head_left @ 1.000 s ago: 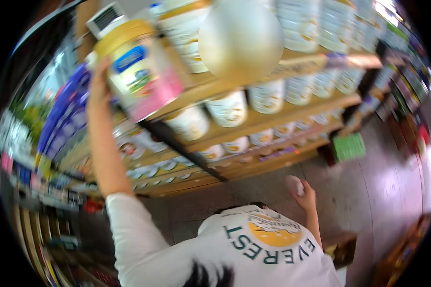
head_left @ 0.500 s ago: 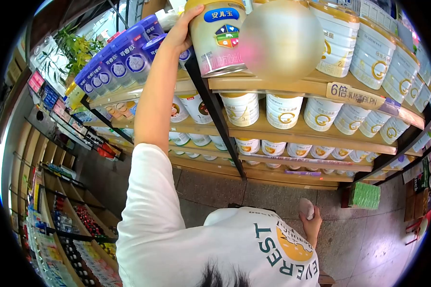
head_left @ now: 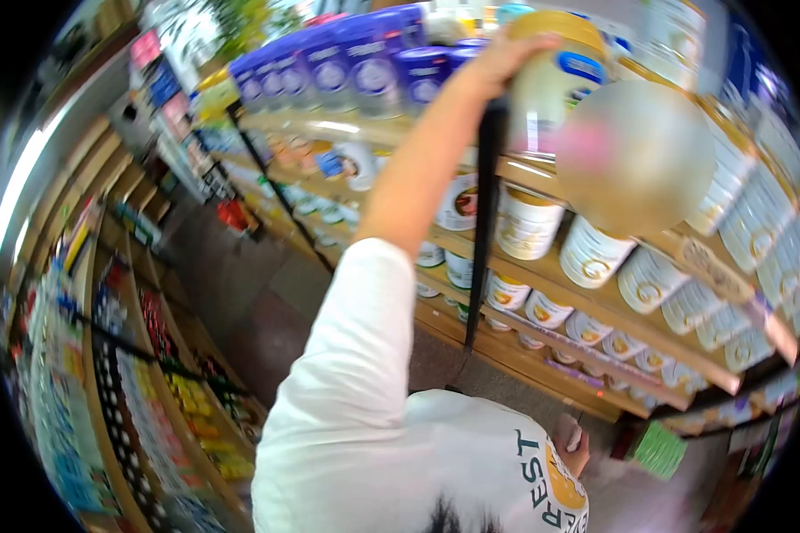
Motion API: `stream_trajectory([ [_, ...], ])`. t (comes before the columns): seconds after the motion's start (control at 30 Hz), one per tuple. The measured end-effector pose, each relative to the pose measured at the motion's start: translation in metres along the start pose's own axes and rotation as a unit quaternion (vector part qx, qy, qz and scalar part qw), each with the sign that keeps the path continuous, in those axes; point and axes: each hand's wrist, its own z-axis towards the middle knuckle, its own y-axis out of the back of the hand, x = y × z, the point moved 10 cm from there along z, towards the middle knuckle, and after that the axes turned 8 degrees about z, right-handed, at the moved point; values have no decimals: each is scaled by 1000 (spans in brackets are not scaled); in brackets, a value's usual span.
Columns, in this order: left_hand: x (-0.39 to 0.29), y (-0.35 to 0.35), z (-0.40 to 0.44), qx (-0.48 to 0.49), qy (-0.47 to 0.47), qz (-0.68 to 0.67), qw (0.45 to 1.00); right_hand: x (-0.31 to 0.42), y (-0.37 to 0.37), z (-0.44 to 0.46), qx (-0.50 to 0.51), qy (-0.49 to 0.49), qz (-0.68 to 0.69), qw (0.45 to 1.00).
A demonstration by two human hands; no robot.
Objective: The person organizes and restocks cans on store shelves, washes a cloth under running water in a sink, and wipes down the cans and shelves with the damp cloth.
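My left hand [head_left: 508, 60] reaches up to the top shelf, its fingers wrapped over the gold lid and side of a milk powder tin [head_left: 538, 93]. This tin has a blue label and stands near the black shelf post. A round blurred patch hides part of it and the tins beside it. Low by my right side, my right hand [head_left: 580, 459] is closed around a crumpled greyish cloth [head_left: 566, 429]. Most of that hand's fingers are hard to make out.
Purple tins [head_left: 369, 67] line the top shelf to the left of the black post [head_left: 484, 222]. White tins [head_left: 596, 251] fill the lower shelves. A green block-like bundle [head_left: 660, 449] is on the floor at right. Stocked shelves [head_left: 142, 373] run along the left.
The view has swung left, so the shelves, tin and my left arm appear farther right and tilted. My left hand stays on the tin, and my right hand keeps the cloth.
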Motion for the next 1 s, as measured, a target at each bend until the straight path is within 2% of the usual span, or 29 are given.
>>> stream_trajectory([
  [0.03, 4, 3, -2, -54, 8, -15, 998, 7, 2, 2, 6, -14, -34, 999],
  [0.07, -5, 0, -10, -67, 7, -16, 998, 16, 0, 7, 24, -21, -32, 999],
  [0.1, -14, -5, -16, -77, 6, -17, 997, 20, -2, 13, 38, -9, -44, 998],
  [0.17, -9, 1, -22, -163, 5, -43, 986, 25, -5, 28, 55, 20, -35, 998],
  [0.27, -15, 0, -15, -150, -42, -16, 988, 36, -10, 48, 75, 51, -44, 995],
  [0.33, -12, -5, -17, -146, 7, 32, 989, 39, -16, 61, 92, 84, -37, 992],
  [0.47, -12, 0, -16, -174, 11, 126, 977, 72, -29, 68, 142, 93, -50, 984],
  [0.57, -24, -5, -33, -167, 34, 143, 975, 81, -27, 71, 114, 147, -95, 978],
  [0.7, -24, -2, -29, -198, 6, 145, 969, 80, -30, 74, 151, 150, -100, 972],
  [0.77, -18, -1, -18, -195, 0, 152, 969, 74, -25, 72, 132, 138, -88, 978],
  [0.8, -16, -6, -17, -177, 5, 106, 978, 82, -24, 68, 130, 137, -88, 978],
  [0.83, 0, -9, 4, -114, 21, 104, 988, 89, -21, 65, 130, 135, -88, 978],
  [0.87, -28, -26, -13, -66, -9, 111, 992, 83, -18, 63, 117, 128, -88, 981],
  [0.9, -44, -22, -20, -91, -27, 120, 988, 73, -17, 62, 108, 121, -86, 983],
  [0.93, -33, -20, -12, -79, 2, 116, 990, 65, -11, 60, 82, 100, -83, 988],
  [0.97, -25, -8, -20, -155, 78, 119, 978, 61, -11, 56, 80, 98, -82, 989],
  [1.0, -29, -13, -31, -167, 123, 124, 970, 58, -12, 51, 82, 98, -80, 989],
])
